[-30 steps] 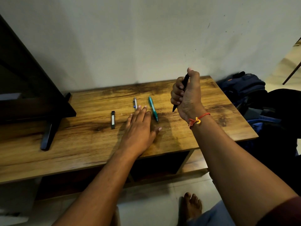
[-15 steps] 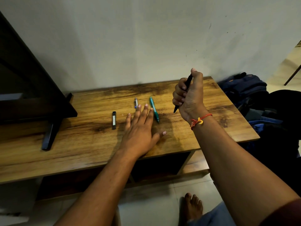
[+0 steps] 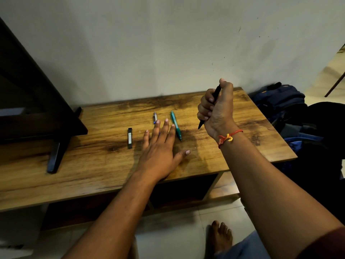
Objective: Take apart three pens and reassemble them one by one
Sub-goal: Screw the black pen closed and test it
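At the left of the frame a dark screen [image 3: 28,94] stands on the wooden surface [image 3: 84,171], and its black foot [image 3: 56,156] reaches toward the near edge. Right of it a small black case [image 3: 130,138] lies with open wood around it. The left hand [image 3: 158,152] rests flat near the front edge. Its fingers [image 3: 165,131] are straight, spread wide and hold nothing. They partly cover a silver-blue pen [image 3: 155,116], and one lies just beside a teal pen [image 3: 175,127]. The right hand [image 3: 218,113] is raised above the surface, its fingers curled round a black pen [image 3: 216,95] with the tip pointing down. Wood stays open from there to the right edge, and beyond that edge lies a blue backpack [image 3: 280,101].
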